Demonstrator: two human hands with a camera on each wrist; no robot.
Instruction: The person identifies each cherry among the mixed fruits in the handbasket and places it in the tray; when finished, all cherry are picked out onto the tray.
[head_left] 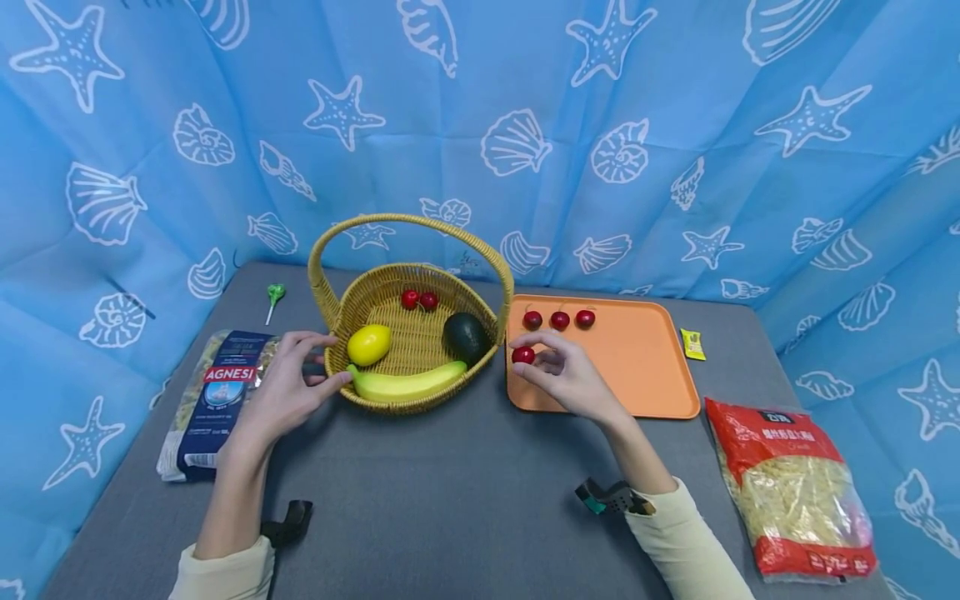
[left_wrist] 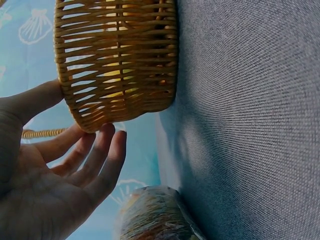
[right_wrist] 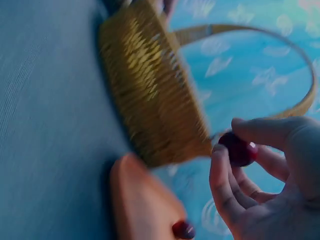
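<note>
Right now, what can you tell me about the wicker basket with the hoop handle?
The round woven wicker basket, tan-yellow, stands upright on the grey cloth table, its arched hoop handle spanning the rim. Inside lie two red cherries, a yellow lemon, a dark avocado and a yellow banana. The left hand touches its left wall with the thumb and the fingers. An orange plastic tray sits beside it.

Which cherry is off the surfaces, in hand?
The cherry pinched by the right hand, above the tray's left edge; the other cherries lie in tray or basket.
</note>
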